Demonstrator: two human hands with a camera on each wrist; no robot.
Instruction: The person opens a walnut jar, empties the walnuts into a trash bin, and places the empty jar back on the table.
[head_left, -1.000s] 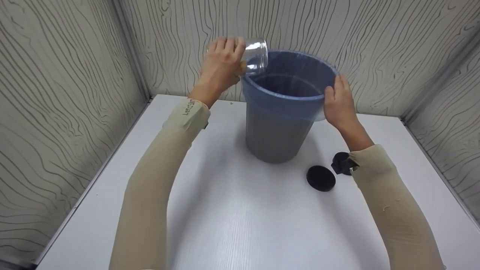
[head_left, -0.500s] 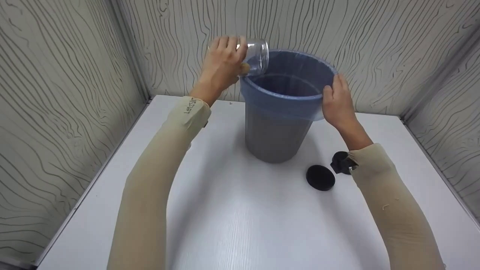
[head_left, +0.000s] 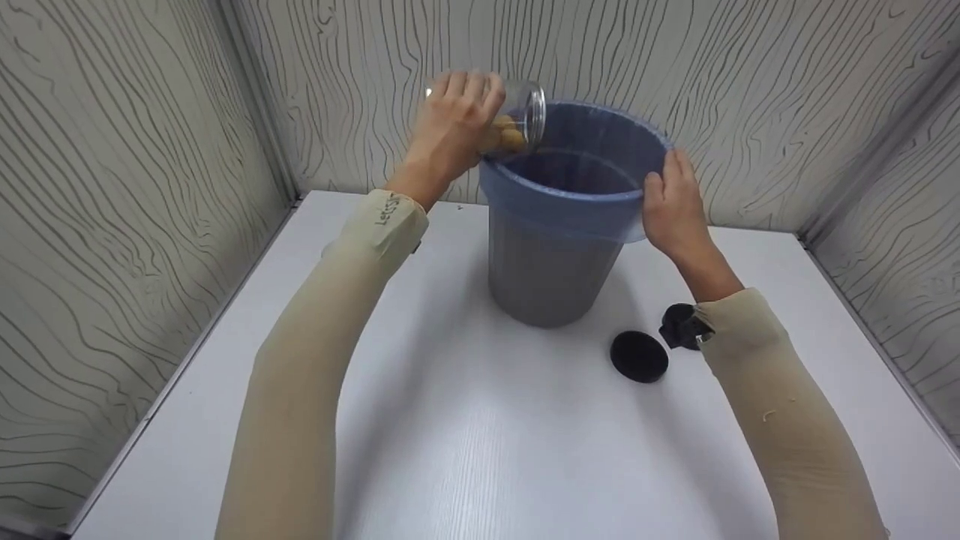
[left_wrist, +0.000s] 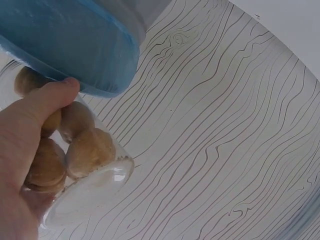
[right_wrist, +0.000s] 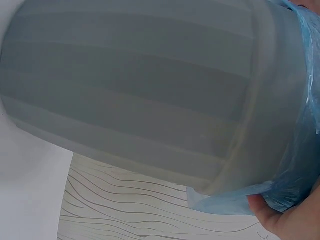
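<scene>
My left hand (head_left: 454,124) grips a clear glass jar (head_left: 529,101), tipped on its side at the bin's left rim. Its mouth points into the bin. Inside lie several brown, round nuts that look like walnuts (left_wrist: 90,152); in the head view some sit near the jar's mouth (head_left: 512,139). The grey trash bin (head_left: 551,277) stands on the table, lined with a blue plastic bag (head_left: 555,206) folded over its rim. My right hand (head_left: 675,202) holds the bin's right rim through the bag, thumb outside in the right wrist view. The bin's bottom is hidden.
A round black lid (head_left: 639,357) lies on the white table (head_left: 480,450), right of the bin. Another black object (head_left: 681,324) is partly covered by the right sleeve. Wood-patterned walls (head_left: 360,90) enclose the table at the back and sides.
My left hand has shifted slightly right and tipped the jar further. The nuts have slid toward the jar's mouth. My right hand stays on the rim.
</scene>
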